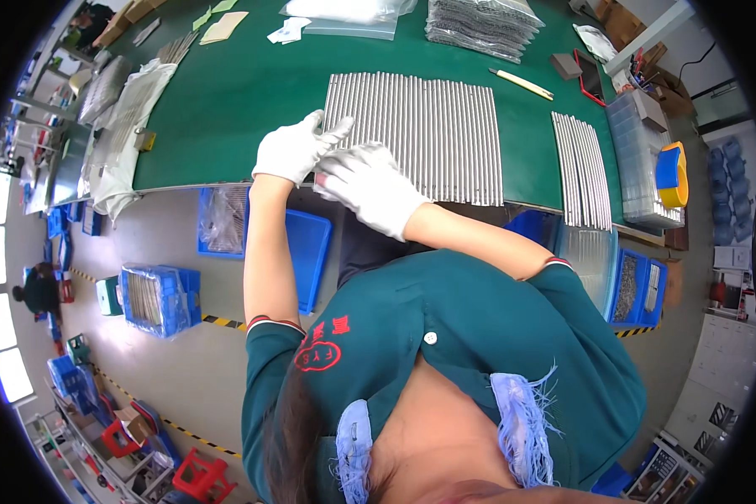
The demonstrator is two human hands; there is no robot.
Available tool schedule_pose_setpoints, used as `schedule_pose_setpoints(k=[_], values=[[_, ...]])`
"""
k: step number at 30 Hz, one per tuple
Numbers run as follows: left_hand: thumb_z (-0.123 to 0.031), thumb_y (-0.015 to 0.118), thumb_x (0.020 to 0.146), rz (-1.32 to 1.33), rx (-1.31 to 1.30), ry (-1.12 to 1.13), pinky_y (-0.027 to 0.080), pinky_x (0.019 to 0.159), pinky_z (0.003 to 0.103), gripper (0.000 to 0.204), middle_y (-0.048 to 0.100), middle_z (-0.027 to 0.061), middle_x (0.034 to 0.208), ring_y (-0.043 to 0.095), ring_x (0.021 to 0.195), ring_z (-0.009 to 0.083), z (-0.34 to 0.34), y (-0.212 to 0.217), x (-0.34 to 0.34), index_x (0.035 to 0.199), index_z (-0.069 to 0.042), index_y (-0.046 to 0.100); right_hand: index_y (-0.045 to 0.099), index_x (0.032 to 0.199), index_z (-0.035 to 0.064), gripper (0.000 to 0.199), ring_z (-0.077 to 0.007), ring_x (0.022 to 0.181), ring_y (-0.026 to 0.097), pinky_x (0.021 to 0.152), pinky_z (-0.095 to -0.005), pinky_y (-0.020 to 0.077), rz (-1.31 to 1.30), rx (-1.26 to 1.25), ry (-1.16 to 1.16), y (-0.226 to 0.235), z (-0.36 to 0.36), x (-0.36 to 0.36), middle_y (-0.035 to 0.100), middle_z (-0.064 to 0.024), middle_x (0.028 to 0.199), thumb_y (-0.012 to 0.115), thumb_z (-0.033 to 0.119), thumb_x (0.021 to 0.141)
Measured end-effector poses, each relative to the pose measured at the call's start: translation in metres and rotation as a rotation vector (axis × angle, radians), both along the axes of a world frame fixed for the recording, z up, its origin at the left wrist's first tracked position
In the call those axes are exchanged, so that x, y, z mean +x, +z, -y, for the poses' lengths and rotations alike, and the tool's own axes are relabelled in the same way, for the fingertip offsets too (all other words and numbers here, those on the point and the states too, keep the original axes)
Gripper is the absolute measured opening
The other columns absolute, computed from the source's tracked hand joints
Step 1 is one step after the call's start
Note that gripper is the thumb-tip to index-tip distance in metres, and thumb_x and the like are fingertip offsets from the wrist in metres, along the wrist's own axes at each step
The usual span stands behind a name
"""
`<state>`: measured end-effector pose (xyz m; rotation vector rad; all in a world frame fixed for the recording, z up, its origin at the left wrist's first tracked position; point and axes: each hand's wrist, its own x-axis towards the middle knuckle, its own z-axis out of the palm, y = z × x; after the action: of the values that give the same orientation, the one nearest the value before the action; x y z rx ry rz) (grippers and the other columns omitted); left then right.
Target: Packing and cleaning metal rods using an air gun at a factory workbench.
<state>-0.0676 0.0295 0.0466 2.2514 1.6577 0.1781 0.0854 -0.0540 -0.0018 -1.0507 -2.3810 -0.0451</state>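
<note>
A row of thin grey metal rods [420, 139] lies side by side on the green table in front of me. My left hand [294, 151], in a white glove, is at the row's left edge with its fingers apart, and I see nothing in it. Also gloved in white, my right hand [374, 189] reaches across to the row's near left corner, close beside the left hand. Its fingers are smeared by motion, so whether they hold anything is unclear. The right hand covers the near ends of the leftmost rods.
A smaller group of rods [581, 168] lies to the right, beside a clear plastic bin [634, 143] with a yellow and blue tape roll [670, 175]. A cream-coloured pen-shaped cutter [522, 83] lies beyond the row. Bagged rods [483, 25] are stacked at the back; wrapped bundles [130, 126] lie left.
</note>
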Motion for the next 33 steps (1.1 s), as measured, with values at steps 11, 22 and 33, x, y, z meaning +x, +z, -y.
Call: schedule_pose_setpoints(k=[11,22,33], values=[[-0.081,0.040,0.075,-0.008,0.034,-0.009,0.052,0.079,0.038,0.098,0.068,0.0220,0.085,0.066,0.085,0.0344,-0.002,-0.008,-0.002,0.127,0.000,0.053,0.055,0.114,0.0063,0.035,-0.0269,0.115,0.049,0.097,-0.0420,0.0343,0.271,-0.119,-0.186,0.018,0.065,0.126,0.053,-0.0109,0.126,0.058,0.019,0.081],[-0.084,0.036,0.073,-0.073,-0.010,-0.019,0.046,0.092,0.040,0.101,0.065,0.0242,0.105,0.062,0.100,0.0365,-0.015,0.002,0.006,0.123,0.001,0.056,0.056,0.115,0.0086,0.030,-0.0256,0.113,0.050,0.096,-0.0445,0.0359,-0.026,-0.015,0.093,0.004,0.004,-0.005,0.055,-0.0077,0.120,0.051,0.021,0.087],[-0.079,0.039,0.078,-0.080,-0.007,0.029,0.046,0.092,0.039,0.091,0.064,0.0209,0.109,0.061,0.103,0.0349,-0.017,0.001,-0.002,0.121,-0.002,0.059,0.057,0.113,0.0063,0.032,-0.0230,0.115,0.050,0.094,-0.0426,0.0349,0.006,-0.037,0.083,0.010,0.022,0.061,0.054,-0.0085,0.126,0.055,0.017,0.083]])
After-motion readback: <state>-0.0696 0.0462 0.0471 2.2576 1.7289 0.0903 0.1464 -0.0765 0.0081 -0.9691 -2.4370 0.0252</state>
